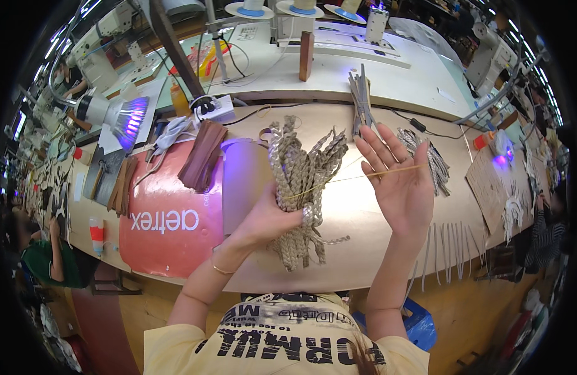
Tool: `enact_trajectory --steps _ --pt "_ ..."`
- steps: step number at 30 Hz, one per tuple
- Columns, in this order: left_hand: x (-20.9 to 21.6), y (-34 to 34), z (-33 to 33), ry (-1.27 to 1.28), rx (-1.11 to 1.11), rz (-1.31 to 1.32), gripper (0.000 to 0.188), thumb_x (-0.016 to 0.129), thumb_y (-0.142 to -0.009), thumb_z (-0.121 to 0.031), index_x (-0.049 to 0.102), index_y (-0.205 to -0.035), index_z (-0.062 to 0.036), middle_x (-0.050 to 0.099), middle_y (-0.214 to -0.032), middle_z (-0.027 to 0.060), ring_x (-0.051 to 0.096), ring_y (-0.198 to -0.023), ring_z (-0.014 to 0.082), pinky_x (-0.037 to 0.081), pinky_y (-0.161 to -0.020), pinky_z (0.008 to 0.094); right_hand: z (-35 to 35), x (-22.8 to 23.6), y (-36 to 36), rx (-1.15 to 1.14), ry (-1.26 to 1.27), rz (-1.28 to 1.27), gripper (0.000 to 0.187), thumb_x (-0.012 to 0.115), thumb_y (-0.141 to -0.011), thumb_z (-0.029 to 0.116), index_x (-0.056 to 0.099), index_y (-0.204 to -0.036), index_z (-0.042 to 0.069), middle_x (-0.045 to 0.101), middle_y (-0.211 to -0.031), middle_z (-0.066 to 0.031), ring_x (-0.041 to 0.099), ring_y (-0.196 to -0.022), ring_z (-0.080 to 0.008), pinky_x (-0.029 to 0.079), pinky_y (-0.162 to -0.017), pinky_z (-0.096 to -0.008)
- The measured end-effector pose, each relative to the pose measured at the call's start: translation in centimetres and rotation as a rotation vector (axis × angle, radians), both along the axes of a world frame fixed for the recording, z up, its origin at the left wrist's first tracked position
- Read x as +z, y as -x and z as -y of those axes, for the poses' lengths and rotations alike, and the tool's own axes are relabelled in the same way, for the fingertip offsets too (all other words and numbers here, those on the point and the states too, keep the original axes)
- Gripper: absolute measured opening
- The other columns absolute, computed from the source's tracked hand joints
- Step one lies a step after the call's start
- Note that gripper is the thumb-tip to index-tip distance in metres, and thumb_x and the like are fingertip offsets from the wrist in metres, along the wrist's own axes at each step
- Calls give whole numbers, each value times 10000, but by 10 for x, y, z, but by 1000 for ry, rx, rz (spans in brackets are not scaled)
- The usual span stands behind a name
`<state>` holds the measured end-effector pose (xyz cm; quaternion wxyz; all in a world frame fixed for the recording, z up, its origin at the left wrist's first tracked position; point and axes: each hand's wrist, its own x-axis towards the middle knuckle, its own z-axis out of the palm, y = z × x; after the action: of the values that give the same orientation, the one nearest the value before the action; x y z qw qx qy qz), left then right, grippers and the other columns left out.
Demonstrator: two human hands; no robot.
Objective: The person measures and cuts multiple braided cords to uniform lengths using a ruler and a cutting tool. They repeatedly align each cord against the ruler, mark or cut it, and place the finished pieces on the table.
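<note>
Braids (294, 167) clasped in left grip (271, 217); right grip (397, 187) spread, cord (388, 171) across it

We find the scene brightly lit overall. Ceiling tubes (514, 26) show as white streaks toward the upper rim. At left, a lamp (127, 122) glows violet, with dark banding across its face, and a violet cast lies on the grey board (243, 159). We note pale glare on the gold worktop (363, 215) and a soft sheen on the red mat (166, 240). The left hand (263, 215), right hand (397, 187) and braided bundle (291, 159) read fairly clearly. Toward the rim, we record bent edges, smeared detail and black corners.
</note>
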<state>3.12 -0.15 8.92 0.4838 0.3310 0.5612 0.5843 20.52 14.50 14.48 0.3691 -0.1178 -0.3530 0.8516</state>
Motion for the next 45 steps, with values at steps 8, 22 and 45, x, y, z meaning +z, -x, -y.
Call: enact_trajectory --steps 8,22,45 --pt "4 9 9 -313 83 -928 565 704 -709 -12 542 -1248 37 650 -1131 72 624 -989 176 505 -894 297 -10 -33 8 -228 -218 220 537 497 -1032 350 442 -1399 -38 547 -1375 -189 533 -1284 -282 445 -1036 -365" --pt "10 -4 -11 182 -499 -911 724 838 -657 -288 559 -1241 37 578 -1220 217 565 -1065 392 471 -909 441 -6 6 -7 423 -1311 562 636 806 -728 448 662 -1202 50 675 -1084 -81 590 -1080 -293 250 -1145 -505" --pt "21 -24 -60 53 20 -432 775 825 -672 -104 421 -1315 56 621 -1073 106 626 -970 177 524 -863 318 12 -68 -6 -97 -389 486 615 863 -752 215 600 -1249 -35 661 -1088 -173 647 -996 -212 534 -817 -305"
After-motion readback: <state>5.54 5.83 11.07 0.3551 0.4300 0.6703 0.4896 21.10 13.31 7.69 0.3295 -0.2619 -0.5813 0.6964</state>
